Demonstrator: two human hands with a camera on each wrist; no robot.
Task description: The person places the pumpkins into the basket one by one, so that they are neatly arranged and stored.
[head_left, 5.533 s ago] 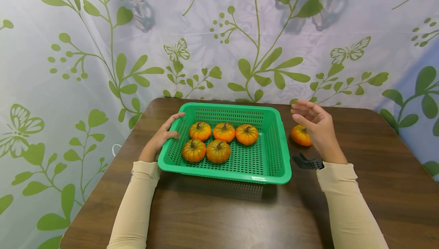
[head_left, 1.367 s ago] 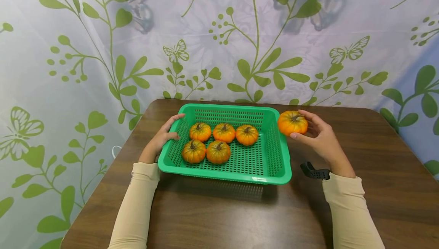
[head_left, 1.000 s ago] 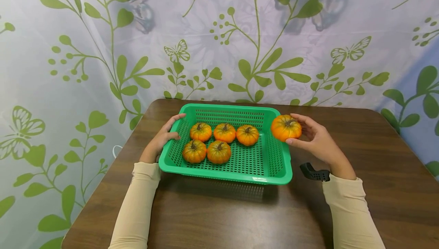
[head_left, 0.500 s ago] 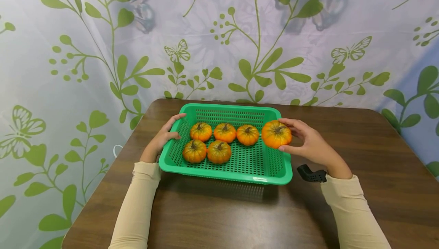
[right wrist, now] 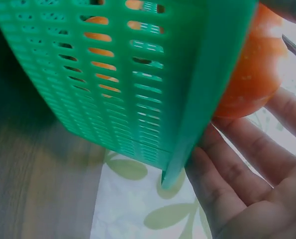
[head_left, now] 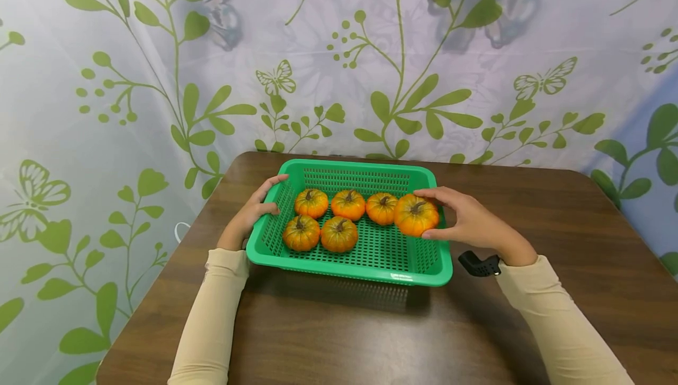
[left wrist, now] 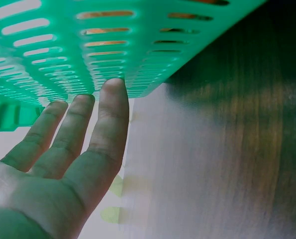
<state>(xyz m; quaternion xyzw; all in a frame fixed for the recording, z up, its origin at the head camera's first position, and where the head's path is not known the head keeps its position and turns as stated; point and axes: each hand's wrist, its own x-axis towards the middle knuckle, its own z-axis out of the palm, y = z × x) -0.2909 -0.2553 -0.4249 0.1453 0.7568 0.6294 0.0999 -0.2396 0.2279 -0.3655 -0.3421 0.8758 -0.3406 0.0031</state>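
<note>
My left hand (head_left: 253, 213) grips the left rim of a green plastic basket (head_left: 349, 271), thumb over the rim. In the left wrist view, the fingers (left wrist: 113, 114) touch the outside of its slotted wall. My right hand (head_left: 466, 220) holds a small orange pumpkin (head_left: 416, 215) between thumb and fingers, above the right part of the basket. In the right wrist view, the pumpkin (right wrist: 254, 69) shows past the basket rim. Several similar pumpkins sit inside: three in the back row, the rightmost one (head_left: 380, 208) partly behind the held one, and two in front, including a pumpkin (head_left: 339, 234).
The basket is on a dark brown wooden table (head_left: 328, 338). Behind it hangs a pale curtain (head_left: 328, 37) printed with green leaves and butterflies. A black strap (head_left: 478, 264) is on the right wrist. A white cable (head_left: 181, 231) shows at the table's left edge.
My right hand picked up the pumpkin from the table right of the basket, then carried it left over the rim and lower. My left hand and the basket stayed in place.
</note>
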